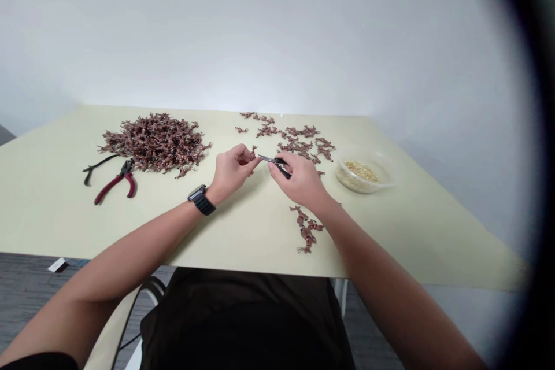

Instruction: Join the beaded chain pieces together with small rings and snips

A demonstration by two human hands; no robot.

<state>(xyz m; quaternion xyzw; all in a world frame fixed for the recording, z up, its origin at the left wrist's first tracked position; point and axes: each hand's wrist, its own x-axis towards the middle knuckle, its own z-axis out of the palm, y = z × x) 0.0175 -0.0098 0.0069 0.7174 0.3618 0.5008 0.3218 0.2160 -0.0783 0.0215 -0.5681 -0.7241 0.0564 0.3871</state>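
My left hand (234, 166), with a dark watch on its wrist, pinches a small brown figurine (253, 154) whose thin ends stick up like antlers. My right hand (300, 178) is closed around black-handled needle-nose pliers (277, 164). The tips of the pliers point left and reach my left fingertips, right by the figurine. Whether the jaws grip anything is too small to tell. Below my right hand lies a cluster of similar brown figurines (307, 231), and more loose figurines (295, 144) are scattered just beyond it.
On the left of the pale table (234, 231) is a big heap of brown figurines (158, 141). Red-handled pliers (113, 184) and a black tool (88, 176) lie before it. A clear round tub (381, 184) holding small gold-coloured pieces (361, 171) stands at the right. A wall rises behind the table.
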